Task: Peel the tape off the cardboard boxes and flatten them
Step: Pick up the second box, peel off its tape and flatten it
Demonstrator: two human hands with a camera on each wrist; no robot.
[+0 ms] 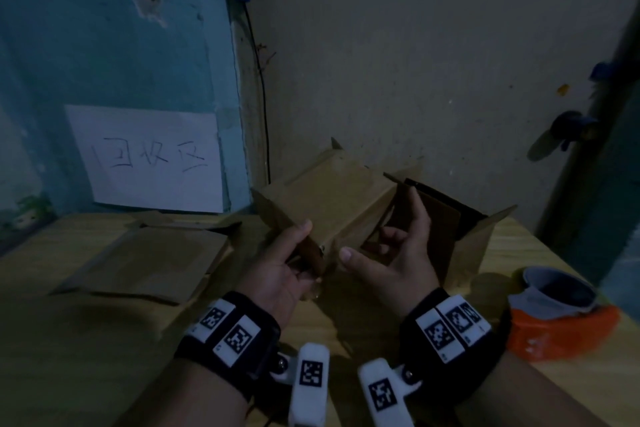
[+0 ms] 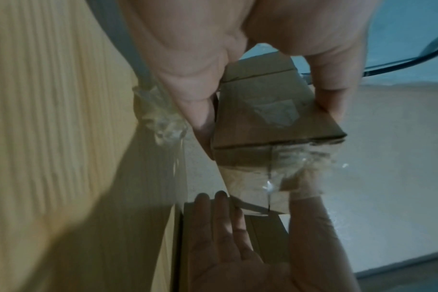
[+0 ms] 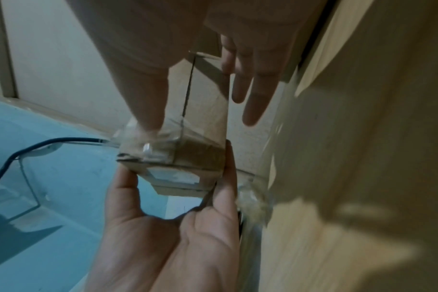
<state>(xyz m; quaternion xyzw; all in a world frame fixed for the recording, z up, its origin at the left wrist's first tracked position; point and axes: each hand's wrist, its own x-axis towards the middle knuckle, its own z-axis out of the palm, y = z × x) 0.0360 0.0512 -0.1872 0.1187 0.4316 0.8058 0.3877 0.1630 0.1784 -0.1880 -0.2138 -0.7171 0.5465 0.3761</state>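
Note:
I hold a small brown cardboard box (image 1: 332, 198) above the wooden table (image 1: 86, 357), its far flaps standing open. My left hand (image 1: 308, 250) grips the box's near end, thumb on top and fingers underneath. Clear tape (image 2: 295, 164) wraps that near edge. My right hand (image 1: 381, 236) is at the same end. Its thumb (image 3: 143, 110) presses its tip into the loose clear tape (image 3: 148, 144), while its other fingers (image 3: 253, 102) stay straight and off the box. A crumpled wad of clear tape (image 2: 163, 122) hangs below my left fingers.
A larger open cardboard box (image 1: 474, 236) stands behind my right hand. Flattened cardboard (image 1: 152, 260) lies on the table's left part under a white paper sign (image 1: 149, 156). A pale cup on an orange object (image 1: 561, 333) sits at the right edge. Walls close the back.

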